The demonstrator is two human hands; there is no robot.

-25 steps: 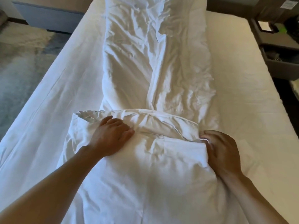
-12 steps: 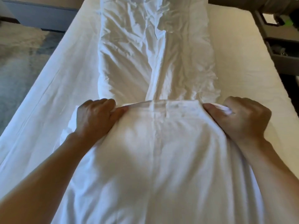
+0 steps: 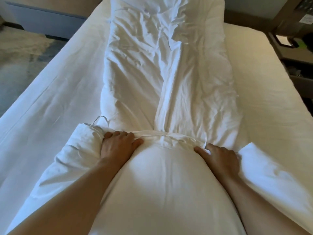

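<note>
A white crumpled duvet (image 3: 149, 73), folded into a long strip, runs down the middle of the bed. Its near end is turned over into a thick puffy roll (image 3: 162, 180). My left hand (image 3: 118, 146) presses down on the roll's left part with the fingers spread along the fold edge. On the right part my right hand (image 3: 220, 160) presses flat, fingertips at the same fold edge. The roll bulges between my two forearms.
The bed's white sheet (image 3: 50, 102) lies bare on both sides of the duvet strip. A dark bedside unit (image 3: 294, 53) stands at the right edge. Patterned carpet (image 3: 20, 53) and a grey-blue piece of furniture (image 3: 47, 17) are at the left.
Both hands gripped the folded edge and carried it forward over the duvet. Now they press flat on it, and the rolled part is thicker.
</note>
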